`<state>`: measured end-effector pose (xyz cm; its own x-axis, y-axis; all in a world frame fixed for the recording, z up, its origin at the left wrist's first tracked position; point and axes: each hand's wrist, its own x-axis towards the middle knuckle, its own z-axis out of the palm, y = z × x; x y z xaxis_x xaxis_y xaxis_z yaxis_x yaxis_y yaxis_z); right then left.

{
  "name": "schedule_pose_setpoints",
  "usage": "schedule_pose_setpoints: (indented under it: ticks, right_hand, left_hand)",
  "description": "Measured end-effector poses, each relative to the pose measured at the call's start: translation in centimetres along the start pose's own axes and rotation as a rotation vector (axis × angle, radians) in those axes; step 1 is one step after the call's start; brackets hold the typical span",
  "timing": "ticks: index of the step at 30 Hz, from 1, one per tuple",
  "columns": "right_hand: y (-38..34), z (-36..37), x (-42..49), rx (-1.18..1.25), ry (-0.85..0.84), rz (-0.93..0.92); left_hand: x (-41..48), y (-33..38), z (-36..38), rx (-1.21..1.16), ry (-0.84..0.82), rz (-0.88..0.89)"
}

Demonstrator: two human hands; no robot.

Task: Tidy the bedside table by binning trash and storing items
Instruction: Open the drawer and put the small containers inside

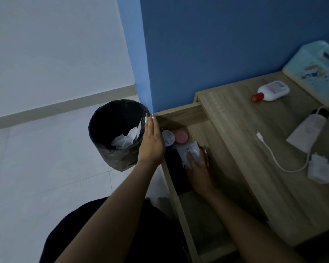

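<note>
The wooden bedside table (241, 141) has its drawer (180, 114) pulled open at the left. Inside the drawer lie a white-and-blue round tin (169, 138), a pink round container (181, 137) and a white pouch-like item (188, 152). My right hand (198, 170) reaches into the drawer with its fingers on that white item. My left hand (152, 141) is flat and open along the drawer's left side, between the drawer and the black bin (116, 133), which holds crumpled white tissue (125, 139).
On the tabletop lie a white bottle with a red cap (272, 91), a pale tube with a black cap (308, 131), a white charger with cable (318, 168) and a light blue tissue box (317, 73). A blue wall stands behind; white tiled floor lies to the left.
</note>
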<state>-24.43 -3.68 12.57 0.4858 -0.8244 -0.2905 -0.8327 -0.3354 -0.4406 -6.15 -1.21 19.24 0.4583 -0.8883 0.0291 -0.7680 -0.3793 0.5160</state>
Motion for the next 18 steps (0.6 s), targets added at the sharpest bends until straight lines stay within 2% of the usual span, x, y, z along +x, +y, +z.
schedule_pose_setpoints:
  ticks: [3, 7, 9, 12, 14, 18]
  right_hand:
    - [-2.8, -3.0, -0.4, 0.046, 0.081, -0.089]
    - [-3.5, -10.1, -1.5, 0.066, 0.377, -0.278]
    - [-1.4, -12.4, -1.3, -0.005, 0.493, -0.300]
    - [2.7, -14.0, -0.9, -0.210, 0.449, -0.165]
    - [4.6, -14.0, -1.3, -0.298, 0.430, -0.140]
    - [4.9, -14.3, -1.4, -0.326, 0.436, -0.134]
  left_hand:
    - [-0.2, -0.2, -0.2, -0.014, -0.027, -0.001]
    - [-0.7, 1.1, -0.9, -0.119, -0.050, -0.144]
    - [-0.8, 1.6, -1.0, -0.113, -0.092, -0.196]
    - [-0.7, 1.9, -1.0, -0.081, -0.114, -0.227]
    - [-0.7, 2.2, -1.1, -0.088, -0.129, -0.251]
    - [-0.4, 2.3, -1.3, -0.083, -0.119, -0.256]
